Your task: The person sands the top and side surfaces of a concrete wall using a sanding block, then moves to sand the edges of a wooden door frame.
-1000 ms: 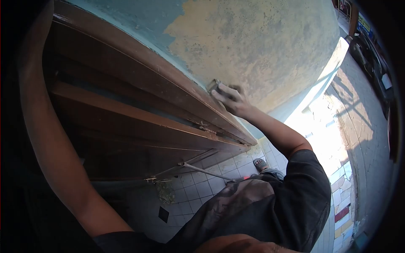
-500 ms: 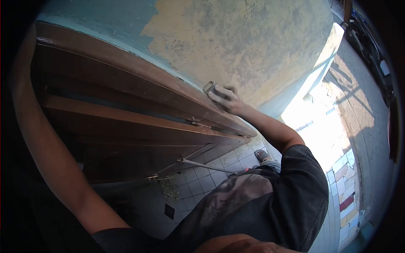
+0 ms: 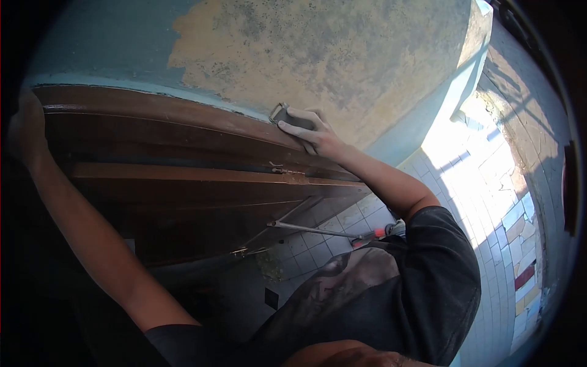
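A small grey rectangular block (image 3: 282, 114) is lying flat against the mottled yellow and teal plastered wall (image 3: 318, 55), right where the wall is meeting the top edge of the brown wooden door frame (image 3: 171, 116). The right hand (image 3: 313, 136) is pressing on it, fingers (image 3: 292, 128) curled close together over its back. The left hand (image 3: 24, 128) is resting on the frame's far end in shadow; I cannot tell how its fingers are lying. Below, a thin metal rod (image 3: 312, 229) is slanting above the white tiled floor (image 3: 477, 165).

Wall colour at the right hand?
Wall is mottled yellow-tan by the right hand and its grey block; head view.
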A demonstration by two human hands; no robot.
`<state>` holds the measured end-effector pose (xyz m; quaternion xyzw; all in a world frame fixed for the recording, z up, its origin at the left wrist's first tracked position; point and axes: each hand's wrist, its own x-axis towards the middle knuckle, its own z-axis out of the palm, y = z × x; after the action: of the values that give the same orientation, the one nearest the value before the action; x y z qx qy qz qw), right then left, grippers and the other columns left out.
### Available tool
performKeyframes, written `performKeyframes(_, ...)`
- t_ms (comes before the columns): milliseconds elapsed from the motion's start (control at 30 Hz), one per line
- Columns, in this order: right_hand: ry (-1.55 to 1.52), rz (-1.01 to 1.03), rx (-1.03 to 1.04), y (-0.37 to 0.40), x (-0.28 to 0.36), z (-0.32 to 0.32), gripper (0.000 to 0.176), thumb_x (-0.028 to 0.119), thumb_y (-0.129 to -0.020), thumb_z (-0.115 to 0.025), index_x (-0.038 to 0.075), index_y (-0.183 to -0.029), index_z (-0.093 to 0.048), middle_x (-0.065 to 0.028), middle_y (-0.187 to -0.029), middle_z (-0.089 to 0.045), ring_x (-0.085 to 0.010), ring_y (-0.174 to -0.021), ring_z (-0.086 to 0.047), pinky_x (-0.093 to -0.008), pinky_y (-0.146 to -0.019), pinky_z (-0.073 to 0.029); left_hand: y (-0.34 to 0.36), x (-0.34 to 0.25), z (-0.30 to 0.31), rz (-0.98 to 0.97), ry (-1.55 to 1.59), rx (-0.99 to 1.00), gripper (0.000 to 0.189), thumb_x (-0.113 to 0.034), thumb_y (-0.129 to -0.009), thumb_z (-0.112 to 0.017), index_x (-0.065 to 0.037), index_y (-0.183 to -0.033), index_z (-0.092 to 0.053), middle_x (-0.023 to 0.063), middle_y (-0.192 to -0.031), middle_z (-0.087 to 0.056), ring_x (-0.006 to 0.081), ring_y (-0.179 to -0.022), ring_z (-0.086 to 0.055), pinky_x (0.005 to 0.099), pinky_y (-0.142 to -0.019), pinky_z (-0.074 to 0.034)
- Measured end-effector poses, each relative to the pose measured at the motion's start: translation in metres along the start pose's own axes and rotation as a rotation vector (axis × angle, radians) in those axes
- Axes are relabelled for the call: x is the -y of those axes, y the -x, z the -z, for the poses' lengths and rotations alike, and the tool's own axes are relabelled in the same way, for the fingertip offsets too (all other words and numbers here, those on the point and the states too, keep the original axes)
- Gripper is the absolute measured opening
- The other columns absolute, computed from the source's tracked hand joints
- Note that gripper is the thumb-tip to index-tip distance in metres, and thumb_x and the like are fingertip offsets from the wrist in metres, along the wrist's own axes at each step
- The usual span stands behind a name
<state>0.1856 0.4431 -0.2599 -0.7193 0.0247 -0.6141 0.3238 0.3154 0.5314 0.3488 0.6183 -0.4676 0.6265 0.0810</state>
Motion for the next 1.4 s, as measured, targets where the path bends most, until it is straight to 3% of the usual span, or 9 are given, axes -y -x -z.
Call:
performKeyframes(67, 0.027, -0.053, -0.005, 0.018, -0.001, -0.003, 0.056, 0.007, -0.087, -0.073, 0.03, -0.137, -0.068, -0.0081, -0.146, -0.053, -0.0344, -0.114, -0.053, -0.0433, -0.103, -0.05, 0.004, -0.011, 0.004, 0.113, -0.256, -0.01, 0.042, -0.028, -0.099, -0.063, -0.008, -0.136, -0.066, 0.0135, -0.143, -0.063, 0.0264, -0.13, -0.061, 0.048, -0.112, -0.044)
performKeyframes(167, -0.042, -0.231, -0.214, 0.032, 0.01, -0.009, 0.038, 0.01, -0.092, -0.073, 0.02, -0.128, -0.071, -0.0155, -0.13, -0.057, -0.0368, -0.114, -0.053, -0.0461, -0.102, -0.047, 0.039, -0.06, 0.024, 0.061, 0.198, -0.009, 0.043, -0.027, -0.098, -0.058, -0.01, -0.138, -0.065, 0.0129, -0.143, -0.063, 0.0249, -0.135, -0.058, 0.0513, -0.116, -0.038)
performKeyframes(333, -0.06, -0.431, -0.109, 0.041, 0.015, 0.01, 0.034, 0.009, -0.091, -0.071, 0.007, -0.122, -0.059, -0.0185, -0.112, -0.06, -0.037, -0.108, -0.054, -0.0465, -0.095, -0.045, 0.121, -0.139, 0.021, -0.283, -0.228, 0.23, 0.059, -0.033, -0.097, -0.055, -0.019, -0.154, -0.046, 0.0076, -0.156, -0.05, 0.0262, -0.153, -0.036, 0.0605, -0.128, -0.014)
performKeyframes(500, -0.043, -0.844, -0.18, 0.133, 0.016, 0.057, 0.046, 0.013, -0.089, -0.073, 0.006, -0.129, -0.05, -0.0211, -0.11, -0.061, -0.0372, -0.104, -0.057, -0.0475, -0.095, -0.047, 0.201, -0.229, 0.033, -0.336, -0.593, 0.668, 0.081, -0.051, -0.098, -0.06, -0.004, -0.159, -0.036, 0.0236, -0.159, -0.042, 0.0353, -0.152, -0.036, 0.0553, -0.129, -0.015)
performKeyframes(733, 0.618, -1.631, -0.168, 0.401, 0.008, 0.316, 0.055, 0.023, -0.088, -0.073, 0.008, -0.134, -0.046, -0.0246, -0.122, -0.064, -0.0425, -0.118, -0.06, -0.0542, -0.102, -0.045, 0.265, -0.29, -0.032, 0.141, 0.206, 0.642, 0.104, -0.061, -0.094, -0.064, -0.003, -0.165, -0.014, 0.0284, -0.17, -0.009, 0.0512, -0.157, -0.005, 0.0581, -0.128, -0.008)
performKeyframes(800, 0.924, -2.015, -0.012, 0.417, 0.068, 0.406, 0.055, 0.023, -0.091, -0.064, 0.009, -0.14, -0.043, -0.0243, -0.132, -0.06, -0.041, -0.13, -0.054, -0.0512, -0.108, -0.045, 0.278, -0.3, -0.045, 0.215, 0.194, 0.534, 0.111, -0.06, -0.094, -0.063, -0.003, -0.166, -0.001, 0.0273, -0.171, 0.004, 0.0521, -0.156, 0.003, 0.0599, -0.128, -0.004)
performKeyframes(867, 1.109, -2.303, -0.256, 0.411, 0.116, 0.468, 0.06, 0.027, -0.094, -0.06, 0.004, -0.146, -0.04, -0.023, -0.139, -0.058, -0.039, -0.134, -0.053, -0.0492, -0.11, -0.046, 0.291, -0.311, -0.06, 0.241, 0.176, 0.501, 0.109, -0.06, -0.096, -0.061, -0.004, -0.166, 0.001, 0.0265, -0.171, 0.005, 0.0507, -0.157, 0.005, 0.0607, -0.127, -0.003)
performKeyframes(1133, 1.022, -2.207, -0.413, 0.483, 0.113, 0.589, 0.06, 0.02, -0.089, -0.063, 0.002, -0.143, -0.045, -0.0244, -0.135, -0.063, -0.041, -0.125, -0.062, -0.0487, -0.109, -0.046, 0.392, -0.403, -0.135, 0.488, 0.142, 0.284, 0.102, -0.068, -0.099, -0.043, -0.003, -0.166, -0.001, 0.0277, -0.171, 0.005, 0.052, -0.156, 0.012, 0.0678, -0.122, 0.006)
performKeyframes(1400, 0.704, -1.78, -0.928, 0.47, -0.041, 0.655, 0.057, 0.021, -0.092, -0.073, -0.002, -0.138, -0.048, -0.0239, -0.129, -0.063, -0.0341, -0.117, -0.065, -0.042, -0.1, -0.05, 0.505, -0.599, -0.18, 1.285, 0.34, 0.422, 0.108, -0.072, -0.1, -0.037, -0.002, -0.163, 0.017, 0.0351, -0.165, 0.023, 0.0484, -0.156, 0.018, 0.0595, -0.124, 0.008)
